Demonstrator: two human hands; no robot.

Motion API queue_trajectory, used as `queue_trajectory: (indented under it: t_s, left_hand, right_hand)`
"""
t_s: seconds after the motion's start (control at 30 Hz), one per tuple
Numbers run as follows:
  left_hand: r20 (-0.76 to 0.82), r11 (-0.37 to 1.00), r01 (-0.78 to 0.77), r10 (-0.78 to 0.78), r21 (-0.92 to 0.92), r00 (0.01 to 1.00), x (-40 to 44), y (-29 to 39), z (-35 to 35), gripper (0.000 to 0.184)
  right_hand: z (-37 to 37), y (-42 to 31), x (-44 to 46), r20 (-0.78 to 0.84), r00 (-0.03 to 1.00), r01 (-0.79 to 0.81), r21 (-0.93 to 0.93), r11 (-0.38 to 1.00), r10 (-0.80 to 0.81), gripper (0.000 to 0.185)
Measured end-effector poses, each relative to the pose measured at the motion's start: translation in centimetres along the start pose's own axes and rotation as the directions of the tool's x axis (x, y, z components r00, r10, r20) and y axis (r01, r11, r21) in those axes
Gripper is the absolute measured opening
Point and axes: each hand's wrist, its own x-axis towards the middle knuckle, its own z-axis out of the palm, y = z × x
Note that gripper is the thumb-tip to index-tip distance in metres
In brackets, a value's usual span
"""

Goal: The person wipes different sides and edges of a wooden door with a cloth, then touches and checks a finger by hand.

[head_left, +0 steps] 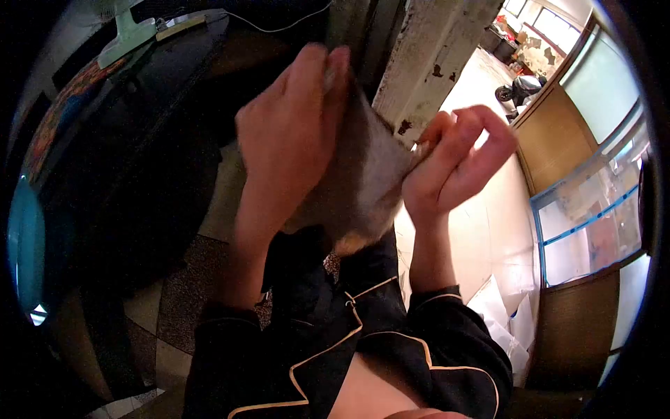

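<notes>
Right, both hands are up in front of the chest with a greyish cloth stretched between them, clear of the floor and hanging over the lap. The left hand shows its back, fingers folded down and tips pinched together at the cloth's upper part, a little blurred. Over on the other side, the right hand has the cloth's side edge nipped near the thumb and forefinger, the other fingers curled loosely and looping outward. Down at the bottom of the cloth there's a tan patch, just above the dark clothing with its pale piping. Behind the hands stands a whitish post, paint chipped away in spots, and past it a bright floor runs back to a parked scooter. Along the right side come brown and pale panels, blue strips crossing one section, with crumpled white sheets lying close by. Off to the left it's a big dark surface, a pale green object at its top and a teal object at the far edge.
</notes>
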Motion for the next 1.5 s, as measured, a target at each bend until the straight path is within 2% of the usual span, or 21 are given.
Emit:
queue_trajectory:
  t_s: [0.07,0.17,0.27,0.37,0.4,0.43,0.47,0.5,0.53,0.57,0.63,0.67,0.7,0.77,0.9,0.97,1.0,1.03,1.23,1.3,1.5]
  left_hand:
    - [-0.064,0.997,-0.072,0.073,0.021,0.995,1.9,0.2,0.7,0.014]
    - [-0.147,0.985,0.051,-0.076,-0.167,0.986,5.5,1.7,0.5,0.029]
    - [-0.048,0.960,0.172,-0.187,-0.222,0.981,8.5,2.5,0.4,0.027]
    - [0.012,0.939,0.182,-0.187,-0.290,0.982,10.9,4.0,-0.7,0.028]
    - [0.097,0.912,0.323,-0.308,-0.253,0.946,13.0,5.9,-2.1,0.027]
    - [0.138,0.890,0.394,-0.370,-0.230,0.918,13.9,5.7,-1.8,0.027]
    - [0.179,0.864,0.461,-0.431,-0.202,0.885,14.8,5.5,-1.6,0.027]
    - [-0.099,0.976,0.043,-0.066,-0.215,0.993,15.9,3.1,0.3,0.028]
    - [-0.355,0.921,-0.374,0.315,-0.111,0.880,16.5,1.8,1.3,0.029]
    - [-0.357,0.920,-0.375,0.314,-0.114,0.880,16.1,2.2,0.9,0.029]
    - [-0.099,0.990,-0.143,0.144,0.014,0.985,13.8,1.9,0.7,0.028]
    - [-0.039,0.988,-0.113,0.118,0.108,0.992,12.1,1.2,0.8,0.029]
    - [-0.100,0.949,-0.224,0.251,0.221,0.963,8.8,-1.0,2.0,0.031]
    - [0.035,0.954,0.180,-0.177,-0.239,0.984,4.2,1.5,0.9,0.029]
    - [0.098,0.970,0.203,-0.190,-0.137,0.977,0.7,0.6,-0.1,0.017]
    - [0.045,0.905,0.262,-0.262,-0.336,0.964,-0.4,-0.1,-2.0,0.013]
    - [-0.053,0.923,0.129,-0.159,-0.363,0.986,-1.0,-0.8,-3.5,0.008]
    - [0.011,0.911,0.205,-0.215,-0.359,0.976,-1.9,-0.9,-4.4,0.010]
    - [0.098,0.818,0.112,-0.068,-0.564,0.993,-4.4,2.2,-2.4,0.060]
    - [0.270,0.857,0.106,0.041,-0.505,0.962,-3.4,3.3,-4.3,0.046]
    - [0.114,0.903,-0.196,0.257,-0.383,0.960,-2.7,3.0,-7.1,0.025]
  right_hand:
    - [0.6,-0.2,2.7,-0.015,0.989,0.149,-0.007,0.989,-0.149,0.018]
    - [1.0,0.6,7.4,-0.080,0.938,0.326,-0.129,0.936,-0.338,0.022]
    - [0.2,1.0,11.0,0.047,0.782,0.605,-0.295,0.739,-0.621,0.024]
    - [0.4,0.9,12.5,0.018,0.781,0.594,-0.330,0.734,-0.624,0.027]
    - [1.0,-0.4,12.7,-0.101,0.851,0.432,-0.424,0.796,-0.515,0.031]
    - [1.6,-1.2,14.0,-0.096,0.852,0.432,-0.425,0.795,-0.515,0.031]
    - [2.3,-1.8,15.5,0.032,0.565,0.655,-0.626,0.424,-0.825,0.029]
    - [2.2,-1.8,16.1,0.143,0.391,0.702,-0.686,0.194,-0.909,0.029]
    - [2.2,-1.7,16.6,0.247,0.199,0.688,-0.724,-0.044,-0.948,0.030]
    - [1.4,-1.4,16.6,0.114,0.415,0.675,-0.704,0.221,-0.903,0.030]
    - [0.1,-0.4,16.3,-0.100,0.778,0.474,-0.556,0.683,-0.621,0.034]
    - [-0.2,0.1,15.2,-0.135,0.842,0.402,-0.488,0.775,-0.522,0.032]
    - [-0.2,0.4,13.1,-0.147,0.870,0.379,-0.412,0.829,-0.471,0.031]
    - [0.4,0.8,8.4,-0.127,0.909,0.352,-0.273,0.895,-0.396,0.028]
    - [1.4,0.7,2.8,-0.047,0.957,0.276,-0.150,0.949,-0.286,0.024]
    - [2.4,0.4,1.8,-0.026,0.980,0.189,-0.162,0.968,-0.196,0.024]
    - [2.9,-0.3,0.9,-0.017,0.990,0.133,-0.174,0.976,-0.138,0.023]
    - [1.9,-1.0,0.1,0.013,0.997,0.080,-0.223,0.971,-0.079,0.023]
    - [3.3,-1.2,-2.5,0.147,0.988,-0.017,-0.127,0.992,0.036,0.023]
    - [3.6,-1.6,-2.7,0.153,0.986,-0.050,-0.105,0.993,0.065,0.022]
    - [3.6,-1.9,-3.5,0.183,0.976,-0.111,-0.059,0.992,0.120,0.022]
